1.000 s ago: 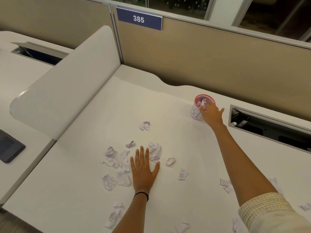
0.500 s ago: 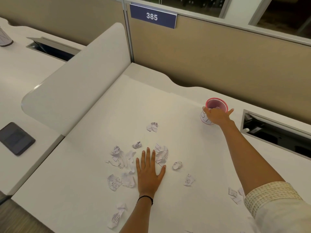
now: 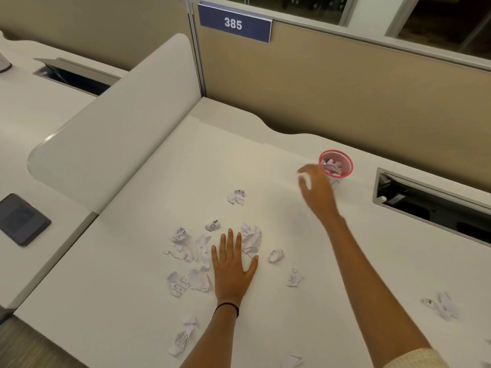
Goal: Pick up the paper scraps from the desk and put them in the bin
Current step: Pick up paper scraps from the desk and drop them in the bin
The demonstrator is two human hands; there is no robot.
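A small pink mesh bin [image 3: 345, 158] stands at the back right of the white desk [image 3: 132, 301] and holds crumpled paper. My right hand [image 3: 316, 189] hovers just left of the bin, fingers spread, holding nothing. My left hand [image 3: 232, 264] lies flat on the desk, fingers apart, among several paper scraps: one [image 3: 236, 197] further back, a cluster [image 3: 186, 245] to its left, a small ball [image 3: 275, 255] and a piece [image 3: 294, 278] to its right. More scraps [image 3: 441, 305] lie near the right edge and one [image 3: 183, 338] near the front.
A curved white divider [image 3: 119, 123] borders the desk on the left. A tan partition [image 3: 345, 88] with a "385" sign [image 3: 233, 23] stands behind. An open cable slot [image 3: 430, 203] lies right of the bin. A dark device [image 3: 21, 219] rests on the neighbouring desk.
My right hand, which dropped paper into the bin and touched its side, has drawn back to the left, empty. My left hand stays flat on the desk.
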